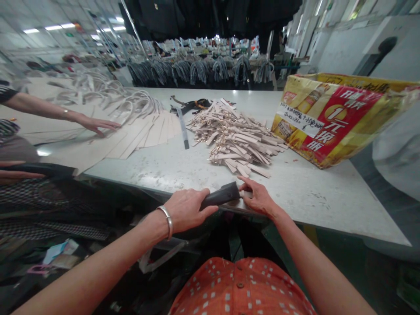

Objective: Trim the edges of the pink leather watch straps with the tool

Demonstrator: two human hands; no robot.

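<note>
My left hand (187, 209) is closed around a dark grey, long object (223, 195) with a wide, blunt end; its exact kind I cannot make out. That end points at my right hand (257, 196), whose thumb and fingers pinch a small pale strap piece (243, 194) right against it. Both hands are at the near edge of the white table (157, 173). Just beyond them lies a heap of beige straps (243, 142) with gold-coloured metal fittings. Most of the pinched piece is hidden by my fingers.
A yellow and red carton (328, 118) stands at the right. Left of the strap heap lies a flat ruler-like strip (183, 129). Beige panels with handles (138, 127) spread across the left, where another person's hand (98, 124) reaches in. Dark goods (210, 17) hang beyond the table.
</note>
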